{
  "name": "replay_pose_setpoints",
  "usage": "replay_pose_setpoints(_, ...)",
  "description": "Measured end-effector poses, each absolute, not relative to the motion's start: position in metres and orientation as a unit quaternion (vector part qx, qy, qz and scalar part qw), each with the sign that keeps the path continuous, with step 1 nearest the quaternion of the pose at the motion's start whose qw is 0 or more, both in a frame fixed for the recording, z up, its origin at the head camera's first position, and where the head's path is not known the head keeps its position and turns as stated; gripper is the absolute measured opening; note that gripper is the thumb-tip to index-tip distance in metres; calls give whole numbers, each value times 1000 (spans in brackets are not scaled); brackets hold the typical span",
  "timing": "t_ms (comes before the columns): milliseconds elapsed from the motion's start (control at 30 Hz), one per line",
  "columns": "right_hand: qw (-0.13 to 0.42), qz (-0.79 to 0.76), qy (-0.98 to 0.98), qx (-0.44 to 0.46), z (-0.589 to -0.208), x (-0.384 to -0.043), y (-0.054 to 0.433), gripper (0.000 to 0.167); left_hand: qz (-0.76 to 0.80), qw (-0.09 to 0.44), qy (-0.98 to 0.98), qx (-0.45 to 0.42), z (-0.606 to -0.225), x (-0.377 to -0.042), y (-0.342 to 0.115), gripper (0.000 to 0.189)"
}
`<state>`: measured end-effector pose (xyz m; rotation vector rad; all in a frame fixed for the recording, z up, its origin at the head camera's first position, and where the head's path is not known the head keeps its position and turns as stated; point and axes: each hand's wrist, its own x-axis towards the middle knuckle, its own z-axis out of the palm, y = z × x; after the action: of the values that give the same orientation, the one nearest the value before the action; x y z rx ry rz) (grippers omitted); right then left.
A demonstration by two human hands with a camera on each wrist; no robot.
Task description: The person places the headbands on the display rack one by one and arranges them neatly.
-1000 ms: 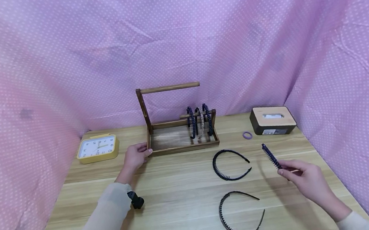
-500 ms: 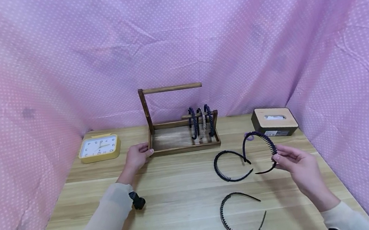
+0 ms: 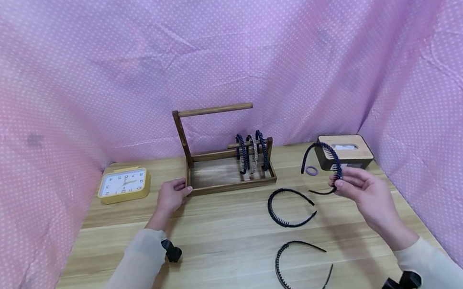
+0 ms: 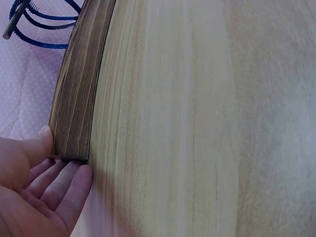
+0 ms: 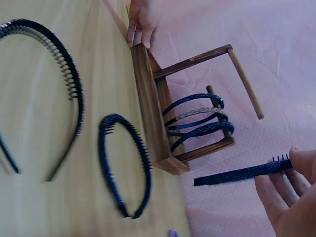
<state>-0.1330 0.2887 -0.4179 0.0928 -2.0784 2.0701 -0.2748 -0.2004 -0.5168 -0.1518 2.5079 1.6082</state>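
Landmark for all positions: the wooden rack. My left hand pinches the rack at its left end, thumb against the near corner and fingers along the outer side. My right hand is to the right of the rack and nearer to me, thumb and fingers pinching the held headband, dark and toothed. The held headband is raised above the tabletop, right of the rack, with its gap turned toward it. In the right wrist view it shows nearly edge-on, some teeth visible just beside my thumb.

On the rack's lower bar, toward its right end, three headbands hang side by side: a left dark headband, a silvery headband and a right dark headband.

Two more lie flat on my side of the rack, near its right end: a black headband and, farther from the rack, a thin headband.

Right of the rack: a purple ring, then a tissue box. Left of the rack: a yellow clock, face up.
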Motion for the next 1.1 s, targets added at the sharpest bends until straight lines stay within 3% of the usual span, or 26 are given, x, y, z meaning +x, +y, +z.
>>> replay_pose_setpoints(500,162,679,-714,62,-370,-217,258,38,508,84,855,-60,-509,-272,-200,48)
replay_pose_setpoints(1100,144,624,-765,72,-348,-289,177,35,442,52,894,-44,-506,-274,-196,41)
